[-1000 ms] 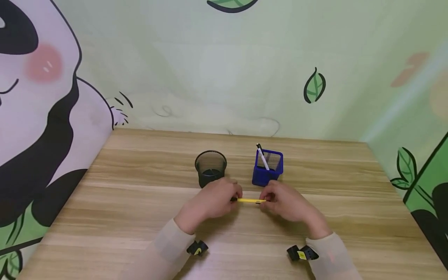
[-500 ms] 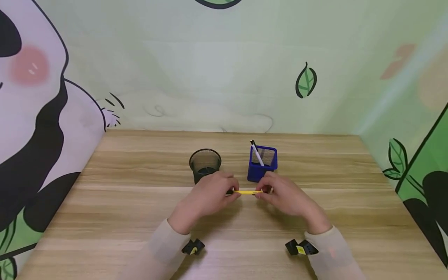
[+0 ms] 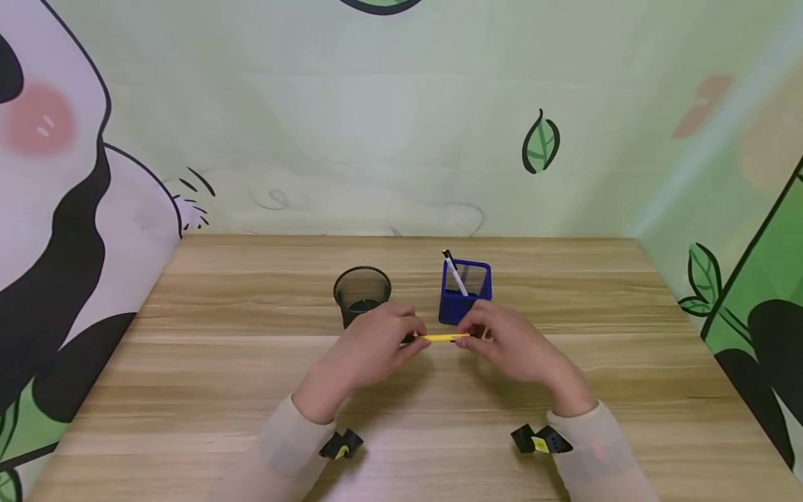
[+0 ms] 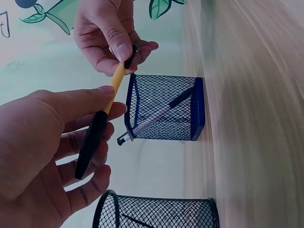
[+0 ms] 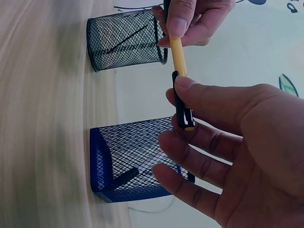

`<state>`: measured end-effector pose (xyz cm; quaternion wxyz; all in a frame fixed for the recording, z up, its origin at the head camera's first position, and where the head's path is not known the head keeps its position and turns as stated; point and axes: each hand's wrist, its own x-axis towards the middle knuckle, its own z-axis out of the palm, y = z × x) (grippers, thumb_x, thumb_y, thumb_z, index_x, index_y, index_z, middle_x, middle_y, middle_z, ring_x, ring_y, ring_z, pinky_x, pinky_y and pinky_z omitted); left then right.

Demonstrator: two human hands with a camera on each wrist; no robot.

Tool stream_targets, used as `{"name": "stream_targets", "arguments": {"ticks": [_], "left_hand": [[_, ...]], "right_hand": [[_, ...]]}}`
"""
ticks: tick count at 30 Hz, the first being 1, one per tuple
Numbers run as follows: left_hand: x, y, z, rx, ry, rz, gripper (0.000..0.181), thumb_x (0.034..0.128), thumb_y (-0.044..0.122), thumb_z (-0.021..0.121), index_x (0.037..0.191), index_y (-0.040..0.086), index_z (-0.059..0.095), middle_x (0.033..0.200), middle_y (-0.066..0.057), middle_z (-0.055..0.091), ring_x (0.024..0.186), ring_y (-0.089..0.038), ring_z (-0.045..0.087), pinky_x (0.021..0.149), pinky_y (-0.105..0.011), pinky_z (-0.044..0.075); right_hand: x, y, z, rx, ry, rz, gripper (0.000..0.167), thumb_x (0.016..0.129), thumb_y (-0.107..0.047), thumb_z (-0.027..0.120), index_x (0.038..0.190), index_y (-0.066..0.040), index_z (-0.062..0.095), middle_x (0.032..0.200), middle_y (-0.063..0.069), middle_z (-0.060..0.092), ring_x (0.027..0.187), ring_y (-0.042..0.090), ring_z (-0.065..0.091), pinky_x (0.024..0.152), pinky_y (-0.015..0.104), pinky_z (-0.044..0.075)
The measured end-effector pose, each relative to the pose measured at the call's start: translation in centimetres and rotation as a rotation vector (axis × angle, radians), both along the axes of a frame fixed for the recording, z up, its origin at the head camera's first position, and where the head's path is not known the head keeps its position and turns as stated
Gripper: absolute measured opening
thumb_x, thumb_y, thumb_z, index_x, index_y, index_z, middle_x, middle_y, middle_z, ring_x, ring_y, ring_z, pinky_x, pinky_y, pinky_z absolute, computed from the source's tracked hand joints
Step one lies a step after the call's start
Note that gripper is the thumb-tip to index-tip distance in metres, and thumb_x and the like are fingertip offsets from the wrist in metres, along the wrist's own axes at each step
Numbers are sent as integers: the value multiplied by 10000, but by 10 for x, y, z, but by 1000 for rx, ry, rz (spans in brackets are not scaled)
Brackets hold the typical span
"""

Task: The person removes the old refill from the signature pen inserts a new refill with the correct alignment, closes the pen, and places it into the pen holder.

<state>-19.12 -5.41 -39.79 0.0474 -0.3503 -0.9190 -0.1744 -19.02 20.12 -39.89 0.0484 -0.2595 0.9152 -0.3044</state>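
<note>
A slim yellow-and-black pen (image 3: 442, 337) spans the left hand (image 3: 375, 346) and right hand (image 3: 516, 346), each pinching it between thumb and fingers above the wood-grain table (image 3: 213, 383); beyond stand a round black mesh cup (image 3: 350, 314) and square blue mesh holder (image 3: 453, 309).

Now the pen (image 3: 441, 338) is held between left hand (image 3: 375, 345) at nine o'clock and right hand (image 3: 517, 343) at three; behind, on the table (image 3: 207, 390), one cup (image 3: 350, 314) is seen at ten, a second cup (image 3: 453, 309) at one, marker (image 3: 456, 275) leaned inside.
</note>
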Motion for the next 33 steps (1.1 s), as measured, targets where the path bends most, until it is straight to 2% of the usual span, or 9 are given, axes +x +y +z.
{"name": "stream_targets", "arguments": {"ticks": [5, 11, 17, 20, 25, 33], "left_hand": [[1, 0, 2, 34, 35, 6, 176, 1009, 354, 692, 1021, 207, 788, 906, 97, 603, 806, -70, 531, 699, -260, 483], [2, -2, 5, 75, 90, 11, 172, 1008, 339, 696, 1027, 195, 788, 934, 76, 617, 850, -100, 536, 724, -270, 499], [2, -1, 7, 107, 168, -1, 157, 998, 329, 713, 1017, 195, 792, 907, 79, 613, 840, -106, 533, 716, -261, 495], [2, -1, 8, 124, 199, -4, 147, 989, 321, 726, 1006, 192, 794, 898, 80, 614, 822, -108, 528, 708, -259, 487], [2, -2, 10, 150, 216, -5, 138, 980, 314, 739, 999, 189, 792, 904, 78, 621, 827, -110, 532, 723, -264, 484], [3, -4, 14, 179, 248, -13, 138, 979, 301, 740, 1006, 176, 794, 906, 68, 640, 818, -123, 527, 726, -271, 467]], "right_hand": [[2, 2, 5, -16, -3, -6, 43, 1001, -219, 704, 1021, -197, 735, 945, -60, 604, 859, 88, 591, 753, 290, 485], [4, 1, 10, -52, 47, 4, 28, 998, -195, 708, 1008, -194, 735, 937, -74, 602, 858, 67, 602, 810, 318, 531], [7, 4, 14, -102, 101, 3, 31, 991, -166, 714, 1005, -186, 734, 924, -74, 604, 836, 66, 601, 792, 296, 531], [7, 5, 15, -126, 119, 3, 37, 988, -157, 717, 1005, -186, 735, 922, -74, 607, 837, 70, 604, 784, 328, 535], [6, 6, 16, -153, 139, -6, 54, 979, -145, 727, 1002, -192, 738, 920, -73, 616, 836, 73, 611, 785, 380, 549], [9, 5, 20, -172, 190, -7, 44, 969, -153, 740, 990, -191, 739, 935, -71, 636, 839, 72, 610, 788, 304, 531]]}}
